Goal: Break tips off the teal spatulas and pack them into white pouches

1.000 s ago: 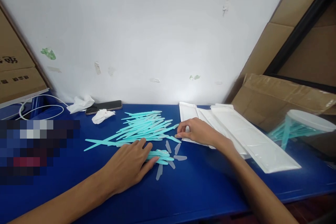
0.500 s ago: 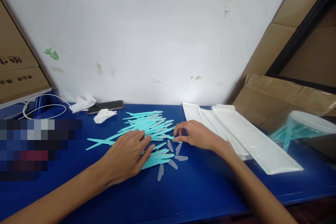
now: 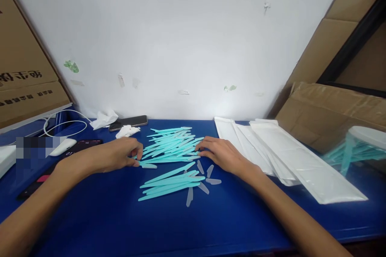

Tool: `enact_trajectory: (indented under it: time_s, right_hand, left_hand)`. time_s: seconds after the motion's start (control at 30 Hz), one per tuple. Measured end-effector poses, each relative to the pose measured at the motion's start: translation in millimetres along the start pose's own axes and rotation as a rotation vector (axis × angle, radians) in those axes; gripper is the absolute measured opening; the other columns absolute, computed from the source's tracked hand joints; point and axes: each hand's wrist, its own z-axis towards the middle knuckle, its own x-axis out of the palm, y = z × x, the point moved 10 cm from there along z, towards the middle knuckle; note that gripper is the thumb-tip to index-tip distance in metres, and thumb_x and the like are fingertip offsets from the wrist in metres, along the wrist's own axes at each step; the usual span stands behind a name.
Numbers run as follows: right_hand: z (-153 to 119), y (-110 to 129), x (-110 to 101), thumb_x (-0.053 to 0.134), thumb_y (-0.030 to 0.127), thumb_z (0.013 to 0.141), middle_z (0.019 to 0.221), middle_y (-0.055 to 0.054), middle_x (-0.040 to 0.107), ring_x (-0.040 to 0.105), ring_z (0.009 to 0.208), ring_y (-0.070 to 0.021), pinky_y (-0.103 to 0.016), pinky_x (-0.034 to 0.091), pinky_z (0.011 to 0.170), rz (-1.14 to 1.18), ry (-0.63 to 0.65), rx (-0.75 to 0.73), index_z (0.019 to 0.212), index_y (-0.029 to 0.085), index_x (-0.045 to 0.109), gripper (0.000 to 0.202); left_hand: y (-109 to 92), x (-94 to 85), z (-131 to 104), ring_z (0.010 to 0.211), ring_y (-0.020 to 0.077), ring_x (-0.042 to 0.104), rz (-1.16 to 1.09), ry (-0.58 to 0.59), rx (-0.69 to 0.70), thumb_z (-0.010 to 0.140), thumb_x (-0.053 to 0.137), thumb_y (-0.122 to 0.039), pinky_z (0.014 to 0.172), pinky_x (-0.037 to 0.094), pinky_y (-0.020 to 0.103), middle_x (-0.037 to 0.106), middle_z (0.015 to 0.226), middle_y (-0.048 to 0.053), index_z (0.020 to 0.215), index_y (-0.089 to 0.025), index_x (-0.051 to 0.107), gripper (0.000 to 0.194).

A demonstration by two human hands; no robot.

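A pile of turquoise eyebrow razors (image 3: 169,144) lies in the middle of the blue table (image 3: 181,229), most of them pointing left to right. At the pile's left end, my left hand (image 3: 125,153) is closed, pinching an eyebrow razor (image 3: 148,166) whose head end sticks out to the right. My right hand (image 3: 223,153) rests at the right end of the pile, fingers curved and slightly apart, tips at the razor ends. Nearer me lies a smaller group of razors (image 3: 171,186). Several loose clear blade caps (image 3: 213,181) are scattered right of that group.
White padded envelopes (image 3: 289,156) overlap on the right, beside a clear tub of razors with a white rim (image 3: 366,136). Crumpled tissues (image 3: 104,119) and a phone (image 3: 129,122) sit by the wall. Another phone (image 3: 39,180) is partly behind my left forearm. Cardboard boxes (image 3: 340,100) flank the table.
My left hand has moved left and back from over the smaller group, which is now uncovered, to a razor at the pile's left end. My right hand has shifted slightly along the razor ends.
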Motion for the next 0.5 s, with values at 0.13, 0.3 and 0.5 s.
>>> enact_trajectory:
  time_s: [0.13, 0.3, 0.5]
  right_hand:
    - [-0.9, -11.3, -1.8, 0.052, 0.047, 0.097, 0.127, -0.01, 0.06, 0.062, 0.106, -0.0281, -0.043, 0.054, 0.083, -0.043, -0.047, 0.026, 0.136, 0.025, 0.053, 0.045]
    - [2.6, -26.9, 4.2, 0.047, 0.058, 0.096, 0.135, -0.013, 0.058, 0.052, 0.124, -0.0319, -0.051, 0.046, 0.103, -0.028, -0.025, 0.01, 0.139, 0.023, 0.053, 0.056]
    - [19.3, -31.9, 6.6, 0.054, 0.059, 0.093, 0.116, -0.008, 0.065, 0.061, 0.107, -0.0261, -0.04, 0.051, 0.091, 0.016, -0.005, -0.013, 0.12, 0.025, 0.065, 0.045]
  left_hand:
    - [-8.1, 12.1, -3.0, 0.065, 0.0186, 0.055, -0.019, 0.134, -0.017, 0.079, 0.063, -0.034, 0.053, 0.038, 0.026, 0.064, 0.072, 0.001, 0.073, -0.023, 0.067, 0.014]
    - [-19.0, -0.8, -13.9, 0.065, 0.0169, 0.051, -0.04, 0.217, 0.019, 0.088, 0.058, -0.043, 0.055, 0.038, 0.025, 0.061, 0.075, 0.0, 0.076, -0.023, 0.061, 0.023]
    - [-69.3, -6.2, 8.0, 0.068, 0.0182, 0.056, -0.069, -0.049, 0.159, 0.098, 0.042, -0.051, 0.061, 0.042, 0.027, 0.065, 0.079, 0.001, 0.096, -0.025, 0.06, 0.032]
